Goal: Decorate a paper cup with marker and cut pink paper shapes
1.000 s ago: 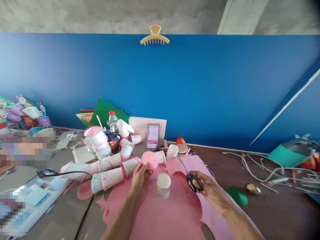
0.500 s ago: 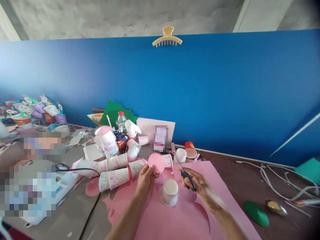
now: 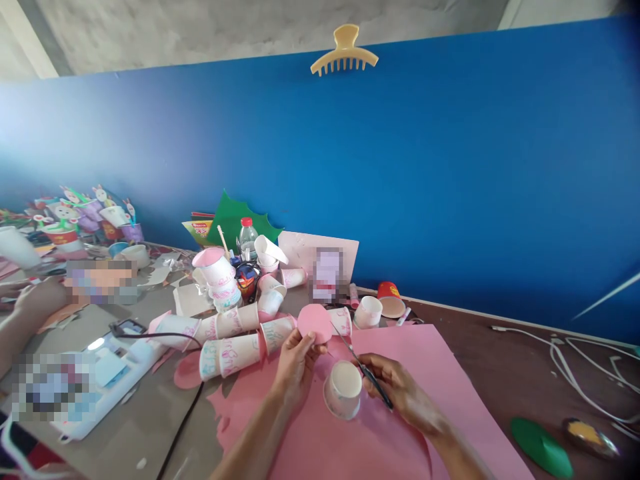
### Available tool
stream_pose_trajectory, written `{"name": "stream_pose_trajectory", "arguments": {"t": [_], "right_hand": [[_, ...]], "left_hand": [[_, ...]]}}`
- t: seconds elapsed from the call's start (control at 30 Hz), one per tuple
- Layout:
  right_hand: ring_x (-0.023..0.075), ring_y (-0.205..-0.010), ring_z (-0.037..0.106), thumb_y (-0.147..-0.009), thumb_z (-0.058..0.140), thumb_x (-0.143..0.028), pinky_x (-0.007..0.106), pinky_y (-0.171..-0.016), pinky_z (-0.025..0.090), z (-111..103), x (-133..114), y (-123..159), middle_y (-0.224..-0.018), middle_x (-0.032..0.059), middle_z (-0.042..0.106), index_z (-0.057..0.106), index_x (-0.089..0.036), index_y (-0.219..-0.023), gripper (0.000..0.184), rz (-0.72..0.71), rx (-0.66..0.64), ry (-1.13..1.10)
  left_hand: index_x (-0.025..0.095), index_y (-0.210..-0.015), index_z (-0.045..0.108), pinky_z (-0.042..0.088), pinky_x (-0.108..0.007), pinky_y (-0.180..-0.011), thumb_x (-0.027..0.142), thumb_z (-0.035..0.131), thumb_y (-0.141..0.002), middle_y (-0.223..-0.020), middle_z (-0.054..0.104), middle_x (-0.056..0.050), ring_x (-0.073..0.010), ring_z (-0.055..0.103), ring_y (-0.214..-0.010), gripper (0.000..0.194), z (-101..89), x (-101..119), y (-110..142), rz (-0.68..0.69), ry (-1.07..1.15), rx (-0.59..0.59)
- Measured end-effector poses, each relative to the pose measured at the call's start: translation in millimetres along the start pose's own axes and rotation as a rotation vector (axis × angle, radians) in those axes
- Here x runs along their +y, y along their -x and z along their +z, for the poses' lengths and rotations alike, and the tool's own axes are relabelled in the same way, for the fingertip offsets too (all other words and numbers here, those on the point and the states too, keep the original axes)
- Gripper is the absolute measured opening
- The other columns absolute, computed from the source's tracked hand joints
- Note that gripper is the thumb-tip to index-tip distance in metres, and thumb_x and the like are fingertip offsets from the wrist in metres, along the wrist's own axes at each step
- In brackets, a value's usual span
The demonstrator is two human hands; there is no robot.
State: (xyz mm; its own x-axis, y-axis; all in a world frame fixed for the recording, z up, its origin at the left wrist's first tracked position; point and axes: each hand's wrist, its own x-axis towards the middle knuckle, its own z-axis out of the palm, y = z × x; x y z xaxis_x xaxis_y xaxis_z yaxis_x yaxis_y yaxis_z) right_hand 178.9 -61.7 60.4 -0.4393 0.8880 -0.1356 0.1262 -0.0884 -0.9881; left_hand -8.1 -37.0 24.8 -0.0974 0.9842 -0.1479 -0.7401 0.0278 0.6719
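My left hand (image 3: 299, 358) pinches a round pink paper disc (image 3: 315, 323) at its lower edge. Black-handled scissors (image 3: 377, 387) are gripped by my right hand (image 3: 393, 383), their blades pointing up and left toward the disc's right side. Below and between the hands, a white paper cup (image 3: 345, 391) stands upside down on a large pink paper sheet (image 3: 400, 353). A curved cut edge shows in the sheet near my right forearm. Several decorated paper cups (image 3: 239, 355) lie on their sides left of my left hand.
A stack of cups (image 3: 219, 277) and a red-capped bottle (image 3: 247, 237) stand behind. A black cable (image 3: 185, 423) crosses the table at left. White cables (image 3: 555, 343) and a green oval piece (image 3: 540, 447) lie right. At far left is another person's hand (image 3: 43, 297).
The scissors have swung left, bringing their blades close to the pink disc. My left hand still holds the disc. The view has shifted slightly, and another person's arm has appeared at far left.
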Motion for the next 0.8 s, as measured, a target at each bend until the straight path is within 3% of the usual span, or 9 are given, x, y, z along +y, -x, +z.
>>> {"name": "stream_pose_trajectory", "arguments": {"t": [0.13, 0.2, 0.47, 0.8], "right_hand": [[0.0166, -0.065, 0.051, -0.072, 0.068, -0.053, 0.025, -0.058, 0.040, -5, 11, 0, -0.075, 0.0021, 0.060, 0.069, -0.019, -0.094, 0.040, -0.015, 0.059, 0.037], [0.0187, -0.067, 0.053, -0.073, 0.066, -0.053, 0.027, -0.061, 0.043, -9, 17, -2, -0.075, 0.0030, 0.060, 0.069, -0.019, -0.096, 0.041, 0.003, 0.083, 0.052], [0.0125, -0.060, 0.043, -0.073, 0.069, -0.045, 0.023, -0.054, 0.034, -6, 5, -1, -0.064, -0.0023, 0.050, 0.070, -0.015, -0.085, 0.032, -0.005, -0.004, 0.109], [0.0122, -0.059, 0.042, -0.076, 0.065, -0.042, 0.023, -0.055, 0.034, -11, 9, -2, -0.063, -0.0023, 0.053, 0.073, -0.015, -0.083, 0.028, -0.001, -0.038, 0.143]], "left_hand": [[0.013, -0.071, 0.061, 0.049, -0.019, -0.054, 0.024, 0.087, -0.055, -0.064, 0.065, 0.001, -0.0079, 0.059, -0.053, 0.032, -3.7, -6, 0, 0.020, 0.050, 0.036], [0.013, -0.072, 0.062, 0.048, -0.019, -0.053, 0.026, 0.086, -0.058, -0.064, 0.064, 0.001, -0.0077, 0.058, -0.052, 0.031, -6.3, -8, -3, 0.004, 0.059, -0.008], [0.014, -0.071, 0.059, 0.046, -0.021, -0.052, 0.035, 0.083, -0.060, -0.060, 0.064, 0.001, -0.0088, 0.058, -0.048, 0.034, -10.7, -12, -6, 0.057, -0.108, 0.024], [0.014, -0.072, 0.061, 0.046, -0.023, -0.052, 0.044, 0.079, -0.062, -0.061, 0.068, -0.004, -0.0116, 0.059, -0.045, 0.037, -12.7, -11, -7, 0.094, -0.296, 0.022]]}}
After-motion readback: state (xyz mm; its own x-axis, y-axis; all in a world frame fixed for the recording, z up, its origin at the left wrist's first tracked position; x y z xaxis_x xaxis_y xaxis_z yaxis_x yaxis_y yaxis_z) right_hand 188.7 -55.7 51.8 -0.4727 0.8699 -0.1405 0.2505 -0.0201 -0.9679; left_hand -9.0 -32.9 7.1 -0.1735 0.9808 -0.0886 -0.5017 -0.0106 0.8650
